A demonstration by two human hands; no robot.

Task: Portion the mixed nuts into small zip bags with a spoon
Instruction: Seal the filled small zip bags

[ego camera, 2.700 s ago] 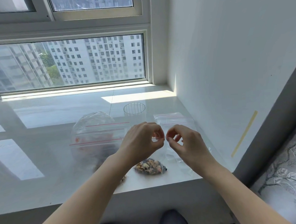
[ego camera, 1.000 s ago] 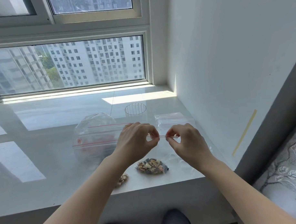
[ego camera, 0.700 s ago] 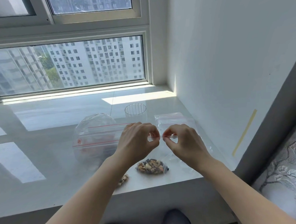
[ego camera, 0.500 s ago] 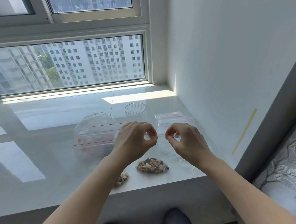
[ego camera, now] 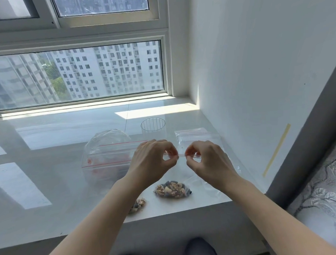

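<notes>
Over windowsill (ego camera: pixel 60 184), both hands (ego camera: pixel 153 162) (ego camera: pixel 208 162) pinch seemingly one zip bag's (ego camera: pixel 180 155) seal.

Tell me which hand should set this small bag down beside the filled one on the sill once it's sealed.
Probably the right hand. Both hands pinch the small zip bag, but the sill beside the filled bag lies under it; the left hand would cross over.

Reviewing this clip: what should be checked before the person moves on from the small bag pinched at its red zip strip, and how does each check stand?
1. Left hand pinches the small clear zip bag's strip: ok.
2. Right hand pinches it too: ok.
3. Strip sealed along its whole length: cannot tell.
4. Nuts inside held bag: cannot tell.
5. Filled nut bag rests on white sill: ok.
6. Spoon within reach: not ok, none visible.
</notes>
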